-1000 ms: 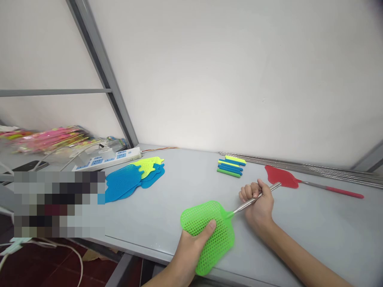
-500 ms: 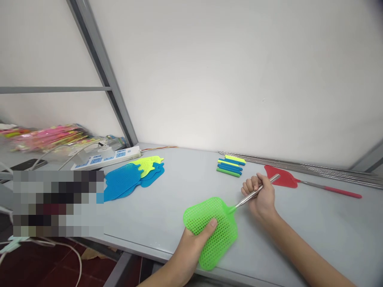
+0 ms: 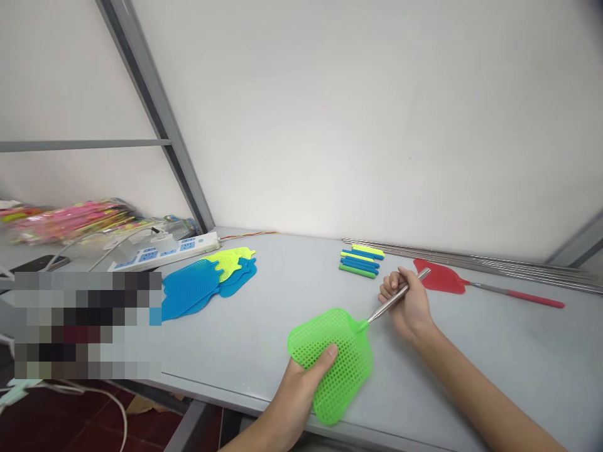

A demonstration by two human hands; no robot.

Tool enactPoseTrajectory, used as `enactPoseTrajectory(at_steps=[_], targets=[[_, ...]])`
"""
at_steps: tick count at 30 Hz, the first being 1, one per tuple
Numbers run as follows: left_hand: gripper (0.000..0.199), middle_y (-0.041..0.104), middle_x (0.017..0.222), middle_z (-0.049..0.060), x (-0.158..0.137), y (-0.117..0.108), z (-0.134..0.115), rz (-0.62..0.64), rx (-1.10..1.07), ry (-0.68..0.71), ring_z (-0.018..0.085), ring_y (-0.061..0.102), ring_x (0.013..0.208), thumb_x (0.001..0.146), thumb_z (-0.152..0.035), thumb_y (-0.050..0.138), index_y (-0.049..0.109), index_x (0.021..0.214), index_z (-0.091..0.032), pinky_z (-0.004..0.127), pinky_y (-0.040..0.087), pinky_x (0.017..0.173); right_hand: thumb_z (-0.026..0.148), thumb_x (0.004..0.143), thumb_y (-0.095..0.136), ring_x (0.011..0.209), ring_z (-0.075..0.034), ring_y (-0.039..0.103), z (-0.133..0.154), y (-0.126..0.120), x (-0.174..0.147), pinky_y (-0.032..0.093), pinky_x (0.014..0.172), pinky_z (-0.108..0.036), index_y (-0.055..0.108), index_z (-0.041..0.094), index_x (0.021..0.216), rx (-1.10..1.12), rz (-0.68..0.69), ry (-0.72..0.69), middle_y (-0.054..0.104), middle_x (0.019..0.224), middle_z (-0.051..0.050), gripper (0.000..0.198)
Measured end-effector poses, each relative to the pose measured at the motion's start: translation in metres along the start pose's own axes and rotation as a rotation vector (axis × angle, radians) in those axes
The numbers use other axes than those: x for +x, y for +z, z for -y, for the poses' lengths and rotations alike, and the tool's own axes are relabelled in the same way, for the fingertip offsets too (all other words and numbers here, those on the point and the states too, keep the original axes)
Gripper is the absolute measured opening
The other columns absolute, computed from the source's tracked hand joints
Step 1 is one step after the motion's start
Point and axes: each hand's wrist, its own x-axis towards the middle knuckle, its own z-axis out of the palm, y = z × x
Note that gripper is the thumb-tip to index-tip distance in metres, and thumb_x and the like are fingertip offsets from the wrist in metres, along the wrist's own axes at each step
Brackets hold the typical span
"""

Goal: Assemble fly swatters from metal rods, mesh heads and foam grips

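A bright green fly swatter head (image 3: 346, 361) is gripped by my left hand (image 3: 301, 383), the thumb on top of the mesh and the fingers hidden beneath. From its neck a short metal rod (image 3: 389, 304) runs up to the right. My right hand (image 3: 409, 302) is closed round that rod, whose far end sticks out past the fingers. Just behind the right hand lies a red fly swatter (image 3: 445, 278) with a red grip. Several blue, yellow and green grip sleeves (image 3: 360, 260) lie in a small group beyond my hands.
Blue swatter heads (image 3: 191, 285) and a yellow one (image 3: 233, 260) are piled at the left. Behind them is a white power strip (image 3: 169, 251) with cables. Long metal rods (image 3: 471, 263) lie along the wall. Bagged colourful items (image 3: 80, 220) and a phone (image 3: 40, 263) are farther left.
The view has shifted slightly. Both hands keep their hold on the green swatter, and its rod sits at nearly the same angle.
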Motion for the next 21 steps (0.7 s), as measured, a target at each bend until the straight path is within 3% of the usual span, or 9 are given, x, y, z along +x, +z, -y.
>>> enactPoseTrajectory(at_steps=[5, 10, 21], targets=[[0.042, 0.049, 0.112, 0.006, 0.000, -0.002, 0.002, -0.041, -0.044, 0.017, 0.020, 0.048, 0.097, 0.070, -0.033, 0.052, 0.046, 0.110, -0.020, 0.033, 0.036, 0.085, 0.033, 0.069, 0.046, 0.040, -0.008, 0.031, 0.013, -0.005, 0.011, 0.030, 0.038, -0.023, 0.036, 0.018, 0.052, 0.046, -0.040, 0.163, 0.030, 0.045, 0.004, 0.025], [0.045, 0.049, 0.111, 0.006, 0.001, -0.002, 0.001, -0.036, -0.045, 0.008, 0.020, 0.049, 0.097, 0.070, -0.033, 0.053, 0.043, 0.112, -0.022, 0.034, 0.037, 0.085, 0.020, 0.072, 0.037, 0.036, -0.006, 0.025, 0.029, -0.019, 0.024, 0.025, 0.034, -0.020, 0.025, 0.017, 0.050, 0.195, -0.043, 0.268, 0.023, 0.043, 0.005, 0.025], [0.047, 0.054, 0.105, 0.009, 0.002, -0.005, 0.005, -0.058, 0.039, 0.004, 0.022, 0.051, 0.093, 0.067, -0.035, 0.055, 0.047, 0.110, -0.017, 0.034, 0.037, 0.084, 0.011, 0.070, 0.033, 0.034, -0.005, 0.017, 0.033, -0.022, 0.018, 0.019, 0.030, -0.018, 0.012, 0.017, 0.049, 0.207, 0.032, 0.202, 0.014, 0.042, 0.005, 0.030]])
